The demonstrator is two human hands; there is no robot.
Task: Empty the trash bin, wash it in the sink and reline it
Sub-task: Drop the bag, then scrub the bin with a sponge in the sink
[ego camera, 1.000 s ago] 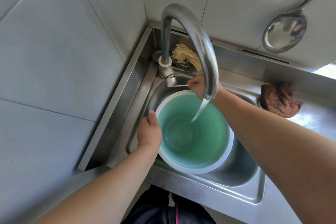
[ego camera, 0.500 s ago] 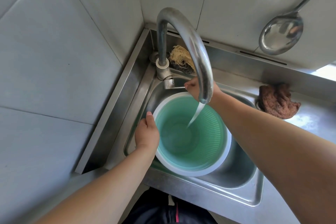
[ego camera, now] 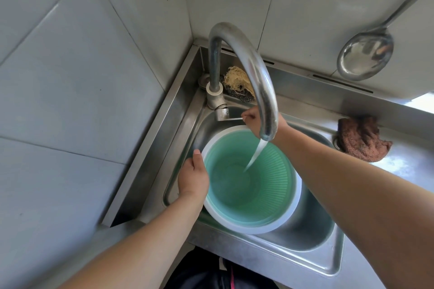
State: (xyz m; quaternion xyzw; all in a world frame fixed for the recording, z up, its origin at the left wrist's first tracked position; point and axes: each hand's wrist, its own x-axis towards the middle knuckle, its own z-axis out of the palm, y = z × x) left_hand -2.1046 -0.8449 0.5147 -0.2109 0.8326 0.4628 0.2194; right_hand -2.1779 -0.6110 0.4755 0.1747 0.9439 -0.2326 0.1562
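Grey wall tiles box in a corner steel sink [ego camera: 312, 237], and the trash bin [ego camera: 270, 197] sits upright in its basin under the tap [ego camera: 246, 63]. Compared with a second ago, not much changed: water [ego camera: 254, 156] keeps running in, and the view just dipped a bit. The bin's mint green inside, ribbed walls, wide white rim. Left hand [ego camera: 193, 177] has its grip clamped on the near-left rim. Right hand [ego camera: 254, 121] pinches the thin tap lever [ego camera: 231, 119] at the back. A brown cloth [ego camera: 362, 138] lies on the worktop [ego camera: 406, 159], a ladle [ego camera: 366, 56] hangs on the wall.
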